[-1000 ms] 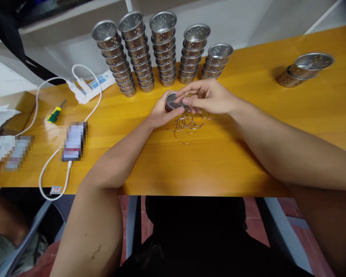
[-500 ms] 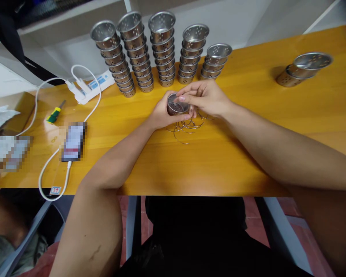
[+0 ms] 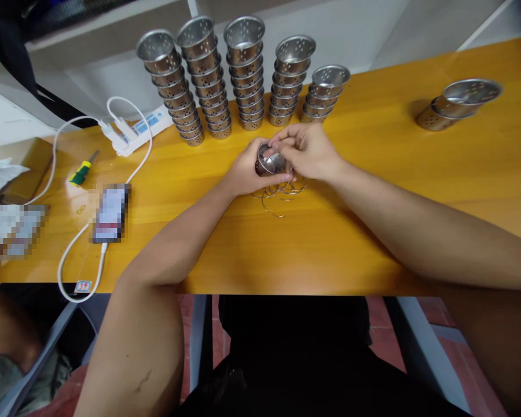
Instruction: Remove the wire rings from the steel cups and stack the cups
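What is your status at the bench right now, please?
Left hand grips perforated metal cup. Right hand on its rim. Wire rings loose beneath.

Cup stacks (image 3: 243, 75) block far side; wire rings (image 3: 278, 194) underneath hands; bare tabletop (image 3: 373, 191) to right, near edge

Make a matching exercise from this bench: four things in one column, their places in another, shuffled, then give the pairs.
Things
1. perforated metal cup
2. loose wire rings
3. screwdriver
4. stacks of cups

Places
A. lying on the table left of the white cable
B. standing in a row at the far edge of the table
C. held between the left hand and right hand
D. heaped on the table just under the hands

Pairs: 1-C, 2-D, 3-A, 4-B
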A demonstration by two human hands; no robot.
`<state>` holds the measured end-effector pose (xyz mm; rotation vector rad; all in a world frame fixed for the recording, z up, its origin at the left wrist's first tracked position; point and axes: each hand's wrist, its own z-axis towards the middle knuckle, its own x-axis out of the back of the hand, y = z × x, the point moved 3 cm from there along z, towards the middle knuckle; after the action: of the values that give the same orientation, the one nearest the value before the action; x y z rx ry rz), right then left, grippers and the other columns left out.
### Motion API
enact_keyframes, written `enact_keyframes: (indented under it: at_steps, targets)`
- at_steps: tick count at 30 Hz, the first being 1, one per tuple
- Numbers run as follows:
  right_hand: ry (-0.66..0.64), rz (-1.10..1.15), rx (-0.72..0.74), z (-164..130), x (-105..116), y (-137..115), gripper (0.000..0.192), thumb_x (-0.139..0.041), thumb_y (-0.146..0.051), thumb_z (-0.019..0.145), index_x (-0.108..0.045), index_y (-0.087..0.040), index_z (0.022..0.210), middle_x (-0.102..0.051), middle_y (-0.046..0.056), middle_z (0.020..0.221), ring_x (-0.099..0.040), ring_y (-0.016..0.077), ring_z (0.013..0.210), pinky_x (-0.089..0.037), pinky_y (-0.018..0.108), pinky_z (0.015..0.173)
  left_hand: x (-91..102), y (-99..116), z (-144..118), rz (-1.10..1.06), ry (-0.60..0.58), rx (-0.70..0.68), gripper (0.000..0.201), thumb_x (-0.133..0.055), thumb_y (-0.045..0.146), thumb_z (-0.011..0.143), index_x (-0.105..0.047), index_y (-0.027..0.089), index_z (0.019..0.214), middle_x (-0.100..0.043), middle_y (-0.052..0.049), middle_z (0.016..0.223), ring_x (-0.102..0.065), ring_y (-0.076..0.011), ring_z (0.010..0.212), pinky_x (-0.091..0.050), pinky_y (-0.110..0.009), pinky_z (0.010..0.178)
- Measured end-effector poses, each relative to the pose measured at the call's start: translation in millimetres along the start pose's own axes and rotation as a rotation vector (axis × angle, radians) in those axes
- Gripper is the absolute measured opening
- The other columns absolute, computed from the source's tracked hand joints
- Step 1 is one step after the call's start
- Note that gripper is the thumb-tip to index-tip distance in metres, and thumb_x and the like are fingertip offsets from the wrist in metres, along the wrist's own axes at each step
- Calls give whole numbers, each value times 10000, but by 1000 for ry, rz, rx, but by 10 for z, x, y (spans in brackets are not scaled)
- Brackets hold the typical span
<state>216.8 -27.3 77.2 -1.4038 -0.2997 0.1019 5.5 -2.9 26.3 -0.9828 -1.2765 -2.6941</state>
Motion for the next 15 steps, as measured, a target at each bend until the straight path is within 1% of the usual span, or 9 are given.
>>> enact_keyframes:
  at_steps: [2, 4, 6, 8, 10, 12, 15]
  targets:
    - [36, -128, 39, -1, 27, 14, 279, -976, -439, 1167, -761, -269, 1215, -814, 35, 879, -610, 181, 505, -514, 330, 417, 0, -11, 6, 37, -25, -4, 1168, -1047, 1011, 881, -655, 255, 1680, -861, -177, 1535, -884, -446, 1471, -688, -675, 1349]
    - [76, -275, 117, -12, 53, 9, 273, -961, -424, 1170, -747, -285, 1269, -699, 2, 783, -636, 220, 586, -579, 355, 521, -10, -20, 10, 91, -39, -13, 1214, -1036, 1022, 883, -626, 255, 1730, -829, -189, 1589, -850, -462, 1529, -648, -681, 1394]
    - [94, -386, 182, -25, 67, 4, 312, -971, -442, 1165, -739, -295, 1314, -607, -14, 755, -655, 257, 674, -652, 402, 651, -23, -19, 11, 124, -49, -17, 1213, -1034, 1003, 902, -609, 254, 1756, -805, -201, 1635, -828, -467, 1563, -632, -681, 1412]
    - [90, -435, 205, -31, 65, 19, 338, -956, -472, 1183, -731, -294, 1361, -573, -17, 773, -654, 272, 717, -676, 436, 736, -26, -7, 8, 133, -51, -11, 1179, -1039, 982, 917, -620, 248, 1739, -802, -208, 1643, -831, -462, 1554, -647, -674, 1394]
    - [85, -438, 207, -24, 53, 52, 335, -921, -475, 1215, -723, -283, 1405, -556, -18, 795, -651, 266, 726, -662, 433, 758, -17, 18, 3, 133, -50, 2, 1155, -1046, 968, 921, -631, 245, 1720, -807, -209, 1639, -836, -458, 1546, -661, -670, 1379]
    - [90, -427, 201, -1, 40, 98, 315, -887, -443, 1237, -715, -275, 1441, -548, -18, 822, -644, 254, 724, -646, 420, 755, 0, 58, -1, 134, -55, 16, 1171, -1059, 962, 911, -624, 247, 1730, -808, -211, 1647, -833, -460, 1558, -661, -674, 1383]
    - [115, -417, 186, 45, 27, 174, 287, -855, -374, 1228, -711, -277, 1457, -559, -14, 856, -617, 245, 711, -651, 428, 745, 25, 135, -7, 140, -65, 43, 1213, -1079, 968, 879, -626, 234, 1732, -812, -226, 1658, -834, -467, 1567, -664, -682, 1393]
